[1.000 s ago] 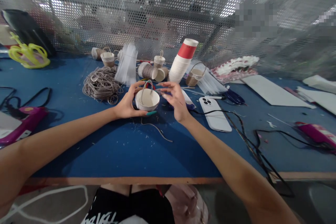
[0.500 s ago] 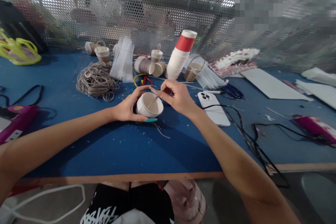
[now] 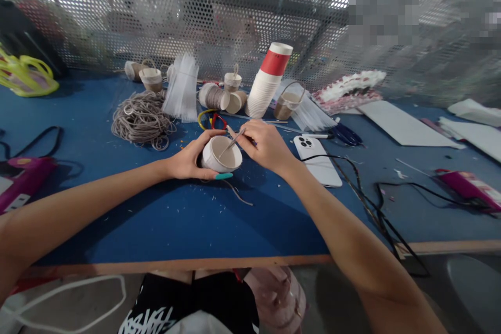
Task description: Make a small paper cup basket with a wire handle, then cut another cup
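Note:
My left hand (image 3: 188, 159) is wrapped round a small white paper cup (image 3: 211, 159), which tilts with its mouth toward me. Over the cup's far right rim, my right hand (image 3: 262, 143) is closed in a pinch on a thin grey cord (image 3: 226, 150) that slants down into the cup. Its fingertips partly hide the upper end of the cord. A loose cord tail (image 3: 240, 197) trails on the blue table below the cup. Just behind the hands lie small pliers (image 3: 218, 121) with red and yellow handles.
Behind stand a leaning stack of paper cups (image 3: 261, 91), a cord-wrapped cup with handle (image 3: 287, 106), a heap of grey cord (image 3: 141, 120) and clear plastic strips (image 3: 183, 88). A white phone (image 3: 319, 162) and black cables (image 3: 360, 193) lie right; a purple glue gun (image 3: 31, 175) lies left.
The cup and both hands have stayed nearly in place. The whole view has shifted very slightly, and my right fingers remain pinched on the cord.

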